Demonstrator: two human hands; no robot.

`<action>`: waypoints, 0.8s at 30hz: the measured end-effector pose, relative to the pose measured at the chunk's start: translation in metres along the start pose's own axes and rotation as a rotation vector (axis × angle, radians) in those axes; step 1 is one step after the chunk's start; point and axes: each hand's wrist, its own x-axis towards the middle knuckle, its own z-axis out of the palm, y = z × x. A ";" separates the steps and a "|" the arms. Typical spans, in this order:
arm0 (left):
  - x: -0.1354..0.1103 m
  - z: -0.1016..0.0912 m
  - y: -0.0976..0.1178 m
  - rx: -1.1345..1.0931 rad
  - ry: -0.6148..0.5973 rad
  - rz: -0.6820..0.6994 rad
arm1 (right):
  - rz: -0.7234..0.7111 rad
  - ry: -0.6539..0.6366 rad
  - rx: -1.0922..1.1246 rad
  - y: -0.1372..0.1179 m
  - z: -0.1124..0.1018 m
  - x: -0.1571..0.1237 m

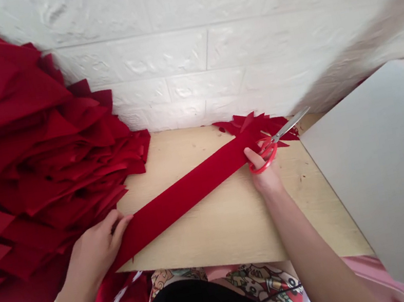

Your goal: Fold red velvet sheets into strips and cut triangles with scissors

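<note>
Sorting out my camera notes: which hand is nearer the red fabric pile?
Left. The left hand sits on the strip at the edge of the pile; the right hand, holding scissors, is farther off, across the strip.

Red fabric strip [183,201], shown lying diagonally across a pale wooden surface [214,221], running from near left to far right. The long edges are straight and the strip lies flat. Its far end merges with jagged, pointed offcuts [248,124] of the same red material. Scissors [286,128] with red looped handles and steel blades are held at the far end of the strip, with the blades directed toward the far right.
</note>
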 end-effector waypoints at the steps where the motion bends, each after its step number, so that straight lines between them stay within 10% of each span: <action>1: 0.000 0.003 -0.001 0.043 -0.004 -0.008 | 0.002 0.002 0.005 0.000 0.000 0.001; 8: -0.004 0.031 0.000 0.147 0.026 -0.066 | 0.002 0.022 0.020 0.000 0.001 0.007; 13: -0.004 0.010 0.014 0.241 0.368 -0.017 | 0.014 -0.004 -0.002 0.000 -0.001 0.006; 18: 0.024 -0.019 0.120 -0.112 0.765 0.364 | 0.028 -0.049 -0.045 -0.001 0.000 0.005; 21: 0.054 -0.003 0.199 -0.253 0.663 0.675 | 0.037 -0.068 -0.086 0.000 0.002 0.006; 24: 0.085 0.029 0.236 -0.340 0.492 0.652 | 0.034 -0.058 -0.138 0.001 0.003 0.007</action>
